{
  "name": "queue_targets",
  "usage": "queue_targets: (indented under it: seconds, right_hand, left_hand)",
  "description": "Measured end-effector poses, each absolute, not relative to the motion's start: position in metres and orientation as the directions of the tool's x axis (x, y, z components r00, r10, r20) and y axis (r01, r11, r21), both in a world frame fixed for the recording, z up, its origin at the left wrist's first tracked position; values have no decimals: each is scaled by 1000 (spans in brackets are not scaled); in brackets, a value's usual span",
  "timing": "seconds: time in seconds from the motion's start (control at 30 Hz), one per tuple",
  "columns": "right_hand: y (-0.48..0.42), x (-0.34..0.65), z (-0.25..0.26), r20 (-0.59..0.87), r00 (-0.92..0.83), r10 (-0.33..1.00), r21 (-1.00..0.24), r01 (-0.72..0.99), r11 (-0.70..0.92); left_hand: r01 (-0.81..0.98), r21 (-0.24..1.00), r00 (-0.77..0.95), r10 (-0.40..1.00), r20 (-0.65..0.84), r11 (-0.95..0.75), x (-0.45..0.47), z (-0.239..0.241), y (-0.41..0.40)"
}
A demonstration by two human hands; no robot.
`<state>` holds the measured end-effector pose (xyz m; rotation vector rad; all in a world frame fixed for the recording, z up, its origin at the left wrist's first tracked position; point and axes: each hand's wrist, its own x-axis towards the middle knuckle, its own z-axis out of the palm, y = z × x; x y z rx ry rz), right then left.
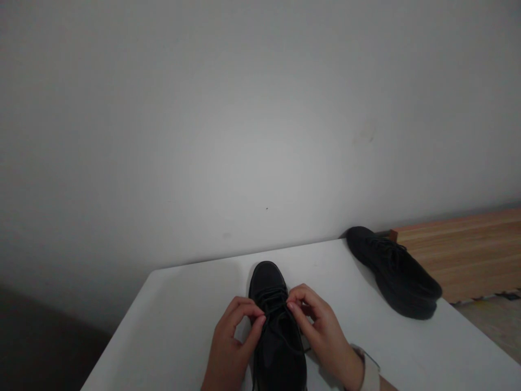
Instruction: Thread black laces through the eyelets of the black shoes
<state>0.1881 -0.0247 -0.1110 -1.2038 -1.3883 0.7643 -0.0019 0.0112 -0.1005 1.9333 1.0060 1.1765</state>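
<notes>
A black lace-up shoe (266, 276) lies on the white table with its toe pointing away from me. My left hand (236, 339) is at the shoe's left side, thumb and forefinger pinched on a black shoelace near the eyelets. On the right side my right hand (315, 320) pinches the lace too, its fingertips against the edge of the lacing. A loose lace end (291, 347) trails over the shoe's opening to the right. The heel runs out of the picture at the bottom.
A second black shoe (391, 274), its laces tied, rests near the right edge of the white table (183, 304). Behind stands a pale wall (260, 136). A wood-grain board (472, 250) lies beyond the table on the right.
</notes>
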Motion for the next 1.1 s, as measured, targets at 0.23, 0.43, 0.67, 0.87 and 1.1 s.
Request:
queue_targets:
  seconds: [0.23, 0.43, 0.67, 0.87, 1.1]
  right_hand:
    - [-24, 190, -110, 221, 122, 968, -974, 84, 211]
    - [-22, 194, -114, 267, 87, 960, -964, 39, 265]
    - [-23, 194, -111, 289, 66, 955, -957, 63, 285]
    - [-22, 192, -108, 222, 66, 973, -975, 47, 219]
    - [-25, 192, -113, 223, 47, 974, -971, 105, 217]
  left_hand:
    - [202, 889, 278, 895, 349, -410, -1, -102, 9]
    - [162, 896, 294, 887, 356, -414, -3, -102, 11]
    - [201, 856, 297, 862, 411, -477, -1, -102, 11]
    - [225, 839, 292, 856, 427, -495, 0, -101, 11]
    - [266, 825, 288, 858, 426, -499, 3, -104, 8]
